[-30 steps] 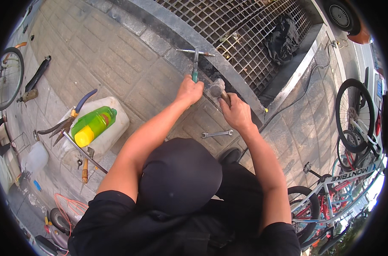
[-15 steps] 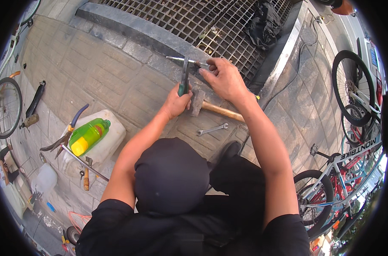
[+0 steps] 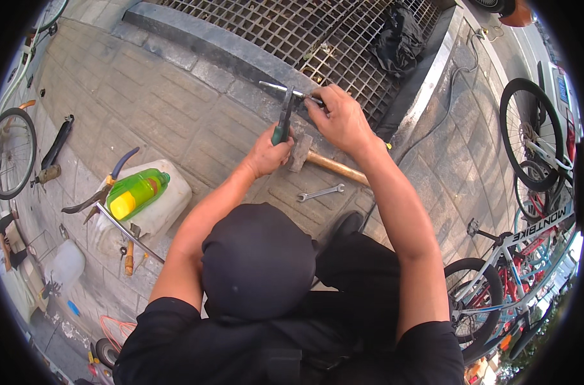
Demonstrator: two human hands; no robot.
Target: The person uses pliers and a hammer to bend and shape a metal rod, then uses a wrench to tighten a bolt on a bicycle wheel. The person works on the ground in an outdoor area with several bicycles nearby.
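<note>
My left hand (image 3: 270, 151) grips a tool with a green handle and long metal head (image 3: 284, 115), held upright beside a thin silver rod (image 3: 272, 85) at the grating's concrete edge. My right hand (image 3: 343, 122) has its fingertips closed on the rod's right end, which they partly hide. Just below my hands lies a wooden-handled sledge hammer (image 3: 333, 167) with its heavy head toward the left. An open-ended wrench (image 3: 321, 192) lies lower on the paving.
A metal grating (image 3: 324, 32) holds a black bag (image 3: 397, 45). At left stand a white jug (image 3: 173, 208) carrying a green bottle (image 3: 142, 192) and pliers (image 3: 96, 202), plus a loose wheel (image 3: 13, 154). Bicycles (image 3: 523, 231) crowd the right side; a cable (image 3: 426, 131) runs along the paving.
My right hand has let go of the hammer, which now lies on the ground, and moved up onto the rod's end. My left hand's tool sits slightly lower and left.
</note>
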